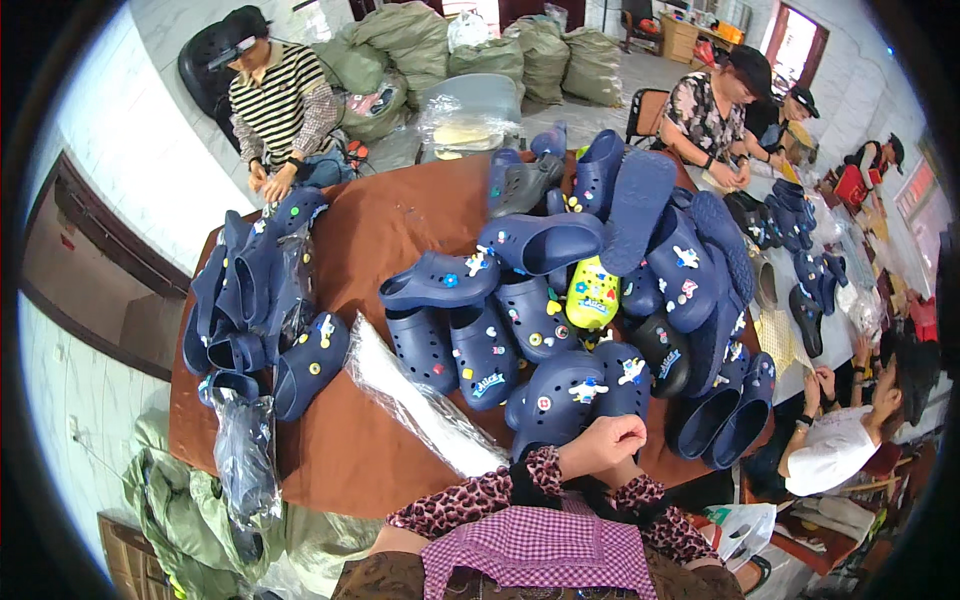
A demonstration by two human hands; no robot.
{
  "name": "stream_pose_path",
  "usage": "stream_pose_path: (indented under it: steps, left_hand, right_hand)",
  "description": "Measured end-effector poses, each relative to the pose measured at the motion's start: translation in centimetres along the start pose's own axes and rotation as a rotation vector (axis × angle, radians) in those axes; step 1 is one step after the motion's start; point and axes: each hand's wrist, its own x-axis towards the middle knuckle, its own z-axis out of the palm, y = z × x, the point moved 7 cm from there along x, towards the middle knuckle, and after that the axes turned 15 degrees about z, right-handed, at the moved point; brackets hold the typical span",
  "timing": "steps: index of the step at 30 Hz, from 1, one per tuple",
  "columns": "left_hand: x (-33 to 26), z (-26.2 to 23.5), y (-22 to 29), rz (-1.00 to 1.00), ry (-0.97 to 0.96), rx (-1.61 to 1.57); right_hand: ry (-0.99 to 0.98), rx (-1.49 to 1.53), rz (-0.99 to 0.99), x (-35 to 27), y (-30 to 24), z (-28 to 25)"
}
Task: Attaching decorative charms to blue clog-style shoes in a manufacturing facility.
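Observation:
My two hands are pressed together at the near edge of the brown table (380, 230), both in leopard-print sleeves. My left hand (592, 445) is curled into a fist in front. Only a sliver of my right hand (630, 452) shows behind it, so its fingers are hidden. Whether anything is held between them cannot be told. The hands touch the heel of a navy clog (565, 395) decorated with small charms. Beyond it lies a big pile of navy clogs (540, 245), with one yellow clog (592, 292) and a black clog (665, 352) among them.
A stack of clear plastic bags (420, 400) lies left of my hands. A second heap of navy clogs (250, 290) is at the table's left. A person in a striped shirt (280, 95) and others (710, 110) work around the table. Green sacks (480, 50) are piled behind.

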Motion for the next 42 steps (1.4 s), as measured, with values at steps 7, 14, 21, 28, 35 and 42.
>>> stream_pose_path:
  steps: [7, 14, 21, 28, 35, 42]
  left_hand:
    - [0.5, 1.9, 1.9, 0.078, -0.158, 0.054]
    - [-0.9, -1.5, 5.6, 0.37, -0.057, 0.186]
    - [-13.1, -14.3, 0.9, -0.227, 0.501, 0.054]
    - [-21.8, -20.4, -1.3, -0.432, 0.846, 0.159]
    - [-22.5, -23.7, -2.6, -0.484, 0.881, 0.375]
    - [-21.1, -31.0, -3.2, -0.316, 0.807, 0.891]
  right_hand:
    - [0.206, 0.237, 0.035, 0.3, 0.5, -2.1]
    - [0.451, 0.482, 0.084, -0.4, 1.3, -4.8]
    - [0.925, 0.39, -0.033, -3.3, 0.0, -18.9]
    - [1.058, 0.172, 0.307, -0.7, 13.6, -33.0]
    - [0.944, -0.102, 0.471, 3.0, 16.0, -29.9]
    - [0.902, -0.559, 0.445, 1.8, 12.8, -28.5]
